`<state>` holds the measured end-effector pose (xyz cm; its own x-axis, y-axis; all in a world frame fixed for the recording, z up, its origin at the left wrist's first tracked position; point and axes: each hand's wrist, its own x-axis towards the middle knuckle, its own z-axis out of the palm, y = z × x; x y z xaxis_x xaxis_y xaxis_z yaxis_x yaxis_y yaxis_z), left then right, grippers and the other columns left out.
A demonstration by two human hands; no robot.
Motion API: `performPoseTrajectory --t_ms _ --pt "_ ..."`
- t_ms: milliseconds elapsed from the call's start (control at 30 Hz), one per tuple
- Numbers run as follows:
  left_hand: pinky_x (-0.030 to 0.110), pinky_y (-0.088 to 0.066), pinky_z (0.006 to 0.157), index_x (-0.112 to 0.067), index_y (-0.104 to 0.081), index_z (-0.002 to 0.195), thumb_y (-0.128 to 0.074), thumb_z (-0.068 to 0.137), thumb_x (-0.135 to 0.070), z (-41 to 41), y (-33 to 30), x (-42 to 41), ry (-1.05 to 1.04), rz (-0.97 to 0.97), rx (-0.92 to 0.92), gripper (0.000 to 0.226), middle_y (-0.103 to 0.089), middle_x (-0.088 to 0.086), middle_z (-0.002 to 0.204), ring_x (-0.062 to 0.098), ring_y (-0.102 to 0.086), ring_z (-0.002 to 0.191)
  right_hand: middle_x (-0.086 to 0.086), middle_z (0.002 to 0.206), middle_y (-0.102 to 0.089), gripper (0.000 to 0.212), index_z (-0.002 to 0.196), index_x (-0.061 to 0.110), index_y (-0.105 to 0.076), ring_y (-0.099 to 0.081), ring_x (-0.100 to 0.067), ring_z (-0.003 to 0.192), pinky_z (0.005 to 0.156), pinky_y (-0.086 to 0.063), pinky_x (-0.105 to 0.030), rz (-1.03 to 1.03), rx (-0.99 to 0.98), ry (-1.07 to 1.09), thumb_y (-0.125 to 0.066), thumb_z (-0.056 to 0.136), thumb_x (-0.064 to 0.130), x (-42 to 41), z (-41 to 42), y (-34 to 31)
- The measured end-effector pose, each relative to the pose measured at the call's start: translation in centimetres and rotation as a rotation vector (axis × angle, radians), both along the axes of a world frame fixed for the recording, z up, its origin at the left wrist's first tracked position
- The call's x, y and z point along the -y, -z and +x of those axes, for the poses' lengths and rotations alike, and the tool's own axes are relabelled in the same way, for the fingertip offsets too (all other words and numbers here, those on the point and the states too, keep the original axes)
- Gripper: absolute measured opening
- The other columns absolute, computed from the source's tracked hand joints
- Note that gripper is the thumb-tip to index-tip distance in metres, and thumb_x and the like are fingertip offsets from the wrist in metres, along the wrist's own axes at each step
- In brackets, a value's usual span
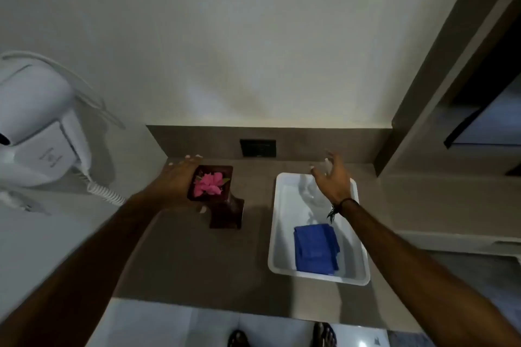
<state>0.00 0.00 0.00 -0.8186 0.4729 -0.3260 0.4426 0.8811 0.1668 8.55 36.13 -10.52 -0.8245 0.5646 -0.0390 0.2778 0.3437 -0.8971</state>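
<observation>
A dark brown square vase (pixel 225 214) with pink flowers (pixel 208 184) in its top stands on the grey counter (pixel 180 256). My left hand (pixel 174 180) grips its upper part from the left, fingers over the far edge and thumb on the near side. To the right sits a white tray (pixel 275 234) with a folded blue cloth (pixel 315 248) in its near half. My right hand (pixel 334 180) hovers over the tray's far end, its fingers curled round a clear, blurred bottle-like object (pixel 308 189).
A white wall-mounted hair dryer (pixel 42 121) with a coiled cord (pixel 105 191) hangs at the left. A dark wall socket (pixel 258 148) sits on the backsplash behind the vase. A dark cabinet edge (pixel 439 65) rises at the right. My feet (pixel 324 335) show below the counter.
</observation>
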Motion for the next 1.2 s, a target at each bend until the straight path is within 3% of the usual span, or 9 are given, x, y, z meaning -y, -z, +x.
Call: performPoseTrajectory --t_ms 133,233,333,467,533,733,933,1133,1200 --pt "0.053 -0.028 0.119 -0.01 -0.011 0.156 -0.091 0.054 -0.052 0.3 0.0 -0.6 -0.066 0.026 0.063 0.136 -0.025 0.014 0.163 0.032 -0.027 0.149 -0.005 0.121 -0.066 0.038 0.128 0.021 -0.059 -0.061 -0.02 0.112 0.096 -0.051 -0.034 -0.185 -0.038 0.062 -0.067 0.092 0.028 0.5 -1.0 0.6" --pt "0.054 -0.03 0.118 -0.006 -0.013 0.155 -0.087 0.06 -0.053 1.9 0.4 -1.7 -0.208 0.11 0.078 0.129 -0.029 0.019 0.159 0.036 -0.031 0.147 0.0 0.098 -0.069 0.013 0.102 0.021 -0.068 -0.062 -0.012 0.088 0.088 -0.054 -0.035 -0.173 -0.076 0.077 -0.06 0.097 0.03 0.7 -1.6 1.8" --pt "0.055 -0.021 0.121 -0.001 -0.007 0.155 -0.075 0.074 -0.057 5.0 1.4 -2.7 -0.374 0.169 -0.035 0.119 -0.017 0.024 0.163 0.039 -0.018 0.151 0.005 0.078 -0.066 0.025 0.076 0.034 -0.057 -0.063 -0.006 0.075 0.079 -0.053 -0.032 -0.154 -0.055 0.088 -0.053 0.1 0.039 0.8 -1.8 2.4" --pt "0.054 -0.022 0.121 0.002 -0.007 0.154 -0.067 0.08 -0.061 8.2 2.2 -4.4 -0.611 0.242 -0.117 0.114 -0.015 0.025 0.163 0.039 -0.017 0.151 0.002 0.076 -0.065 0.02 0.088 0.027 -0.061 -0.068 -0.019 0.075 0.076 -0.06 -0.038 -0.161 -0.057 0.109 -0.052 0.1 0.041 0.2 -2.5 1.8" --pt "0.052 -0.02 0.122 0.002 -0.008 0.154 -0.063 0.08 -0.065 8.3 2.7 -4.6 -0.683 0.258 -0.129 0.113 -0.016 0.024 0.164 0.038 -0.016 0.152 0.004 0.075 -0.064 0.019 0.1 0.022 -0.062 -0.065 -0.015 0.071 0.074 -0.06 -0.039 -0.138 -0.046 0.066 -0.053 0.099 0.039 0.4 -2.8 1.4" --pt "0.049 -0.006 0.125 -0.002 -0.007 0.156 -0.05 0.081 -0.073 8.0 5.9 -4.3 -0.643 0.193 -0.22 0.111 -0.008 0.021 0.166 0.034 -0.005 0.154 -0.009 0.073 -0.067 0.033 0.105 0.008 -0.066 -0.063 -0.023 0.06 0.056 -0.056 -0.032 -0.054 0.032 -0.212 -0.06 0.096 0.039 5.5 -2.1 -0.5" --pt "0.051 -0.004 0.124 -0.007 -0.006 0.156 -0.037 0.076 -0.083 7.6 6.5 -3.9 -0.662 0.154 -0.171 0.115 -0.005 0.018 0.167 0.033 -0.005 0.154 -0.01 0.083 -0.073 0.032 0.086 0.011 -0.066 -0.073 -0.028 0.079 0.077 -0.063 -0.042 -0.155 0.24 -0.327 -0.064 0.09 0.043 11.2 -0.2 0.4" --pt "0.049 0.002 0.124 -0.008 0.001 0.157 -0.035 0.084 -0.078 7.7 5.6 -4.4 -0.646 0.087 -0.115 0.107 0.004 0.016 0.168 0.031 0.004 0.155 -0.008 0.101 -0.074 0.038 0.104 0.011 -0.069 -0.071 -0.026 0.093 0.088 -0.059 -0.041 -0.204 0.314 -0.283 -0.068 0.084 0.044 13.0 0.1 1.4" --pt "0.049 0.001 0.124 -0.008 0.001 0.157 -0.035 0.083 -0.078 7.8 5.6 -4.5 -0.647 0.08 -0.111 0.108 0.004 0.015 0.168 0.031 0.004 0.155 -0.01 0.098 -0.074 0.032 0.098 0.012 -0.069 -0.072 -0.026 0.091 0.088 -0.06 -0.042 -0.232 0.309 -0.269 -0.067 0.087 0.041 12.7 0.2 1.4"
